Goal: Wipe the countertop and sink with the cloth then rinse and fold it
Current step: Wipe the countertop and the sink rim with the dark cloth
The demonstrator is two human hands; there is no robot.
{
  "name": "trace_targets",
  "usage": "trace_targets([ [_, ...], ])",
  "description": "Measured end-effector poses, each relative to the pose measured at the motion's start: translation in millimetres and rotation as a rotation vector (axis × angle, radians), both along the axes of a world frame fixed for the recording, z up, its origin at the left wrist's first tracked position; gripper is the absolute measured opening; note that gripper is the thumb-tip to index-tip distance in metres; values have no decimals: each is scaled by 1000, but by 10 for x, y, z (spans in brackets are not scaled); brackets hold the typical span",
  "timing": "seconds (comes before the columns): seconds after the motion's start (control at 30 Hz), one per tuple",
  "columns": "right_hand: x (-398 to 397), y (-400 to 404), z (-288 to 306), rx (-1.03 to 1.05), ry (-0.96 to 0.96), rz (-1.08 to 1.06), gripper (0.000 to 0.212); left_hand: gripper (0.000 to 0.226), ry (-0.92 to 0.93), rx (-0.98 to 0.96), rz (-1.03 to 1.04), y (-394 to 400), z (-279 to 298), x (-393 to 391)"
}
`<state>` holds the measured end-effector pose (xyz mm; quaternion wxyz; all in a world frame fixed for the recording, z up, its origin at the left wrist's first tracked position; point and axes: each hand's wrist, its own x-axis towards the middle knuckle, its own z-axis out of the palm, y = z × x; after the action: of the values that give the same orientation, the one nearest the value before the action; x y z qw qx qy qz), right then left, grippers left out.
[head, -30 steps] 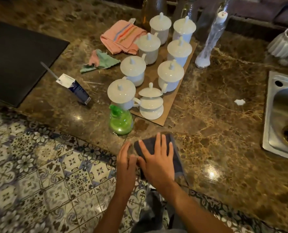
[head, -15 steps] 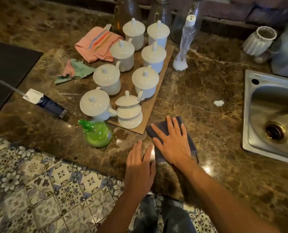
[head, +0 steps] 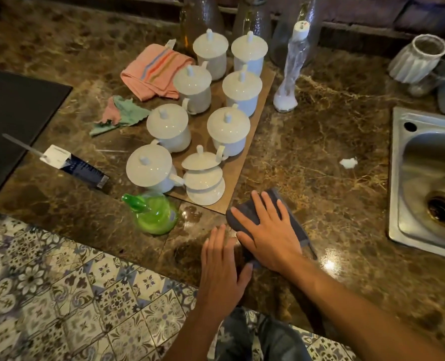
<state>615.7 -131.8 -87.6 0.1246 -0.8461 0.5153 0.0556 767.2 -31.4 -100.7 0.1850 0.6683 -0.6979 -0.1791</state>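
Beside the sink [head: 398,178], brown marble countertop [head: 320,142].

cloth [head: 293,222] lies on countertop [head: 320,142], left of sink [head: 400,178], before the board [head: 263,100].

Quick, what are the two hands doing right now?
Left hand: open, flat on the countertop, holding nothing.
Right hand: open, fingers spread, pressing the dark cloth down.
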Motion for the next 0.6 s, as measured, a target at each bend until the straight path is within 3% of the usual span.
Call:
trace_targets([
  [0.3, -150, -1204, -37, -65, 21, -245, 57, 49, -200, 94, -21, -33, 65, -4],
  [0.5, -514, -61, -26, -77, 33, -216, 58, 48, -285, 101, 19, -46, 77, -85],
  [0.6, -909, 616, 68, -43, 61, -258, 57, 53, -192, 119, 52, -192, 194, -309],
])
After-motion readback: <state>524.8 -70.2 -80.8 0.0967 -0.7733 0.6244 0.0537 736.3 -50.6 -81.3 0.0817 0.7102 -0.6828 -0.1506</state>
